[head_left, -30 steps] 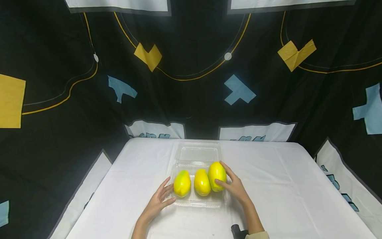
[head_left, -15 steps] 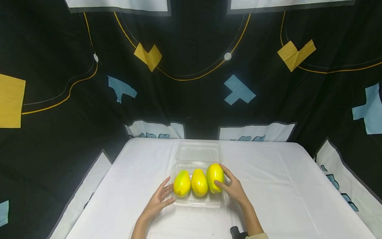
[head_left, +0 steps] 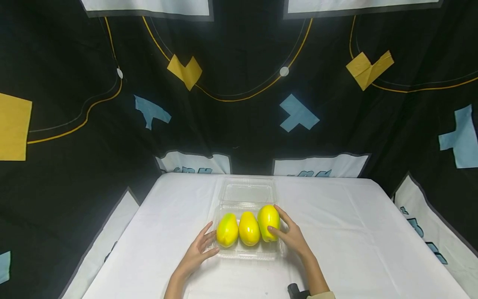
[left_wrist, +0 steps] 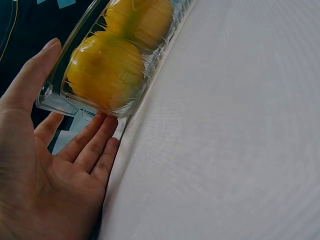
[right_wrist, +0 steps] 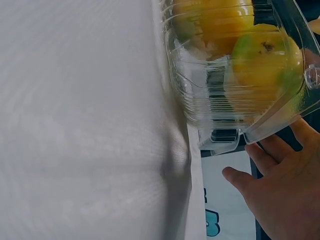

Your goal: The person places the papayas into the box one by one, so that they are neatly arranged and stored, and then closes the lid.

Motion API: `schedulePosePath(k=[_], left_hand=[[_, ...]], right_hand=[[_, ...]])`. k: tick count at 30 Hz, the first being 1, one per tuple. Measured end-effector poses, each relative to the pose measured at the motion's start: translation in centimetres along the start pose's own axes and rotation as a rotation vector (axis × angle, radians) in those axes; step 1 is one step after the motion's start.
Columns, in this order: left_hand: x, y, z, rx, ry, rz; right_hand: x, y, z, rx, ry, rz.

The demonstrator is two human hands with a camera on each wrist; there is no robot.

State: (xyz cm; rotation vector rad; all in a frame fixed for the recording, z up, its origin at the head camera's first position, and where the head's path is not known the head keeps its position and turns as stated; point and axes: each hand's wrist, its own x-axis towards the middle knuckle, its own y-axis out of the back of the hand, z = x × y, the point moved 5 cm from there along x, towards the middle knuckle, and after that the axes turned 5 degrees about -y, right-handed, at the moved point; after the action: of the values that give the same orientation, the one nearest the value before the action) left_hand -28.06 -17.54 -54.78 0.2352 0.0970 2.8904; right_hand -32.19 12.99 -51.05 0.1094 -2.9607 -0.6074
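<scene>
Three yellow fruits, left [head_left: 227,230], middle [head_left: 249,228] and right [head_left: 267,222], lie side by side in the base of a clear plastic container [head_left: 254,254]. My right hand [head_left: 295,238] holds the right fruit between thumb and fingers. With its fingers spread, my left hand [head_left: 195,254] stands at the container's left side, by the left fruit. In the left wrist view, fingertips of the left hand [left_wrist: 60,180] meet the container's end below a fruit [left_wrist: 105,72]. In the right wrist view, part of the right hand [right_wrist: 285,187] is behind the clear wall, near a green-tinged fruit [right_wrist: 267,60].
The container's clear lid [head_left: 248,193] lies folded back on the far side. A white cloth covers the table [head_left: 343,232]. A dark object [head_left: 296,292] shows by the right wrist. Behind the table hangs a black curtain [head_left: 231,124] with yellow and blue patches.
The right fruit and my right hand have shifted a little left and nearer. The middle fruit has moved left, closer to the left fruit. My left hand has stayed nearly still.
</scene>
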Motion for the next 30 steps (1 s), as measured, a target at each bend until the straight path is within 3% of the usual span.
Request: schedulePosePath(k=[18, 25, 30], left_hand=[[0.1, 0.0, 0.3, 0.012, 0.035, 0.045], [0.3, 0.4, 0.7, -0.158, 0.139, 0.037], [0.8, 1.6, 0.7, -0.307, 0.198, 0.098]], right_hand=[[0.0, 0.3, 0.2, -0.017, -0.007, -0.016], [0.3, 0.6, 0.4, -0.041, -0.026, -0.04], [1.0, 1.6, 0.3, -0.036, -0.003, -0.043]])
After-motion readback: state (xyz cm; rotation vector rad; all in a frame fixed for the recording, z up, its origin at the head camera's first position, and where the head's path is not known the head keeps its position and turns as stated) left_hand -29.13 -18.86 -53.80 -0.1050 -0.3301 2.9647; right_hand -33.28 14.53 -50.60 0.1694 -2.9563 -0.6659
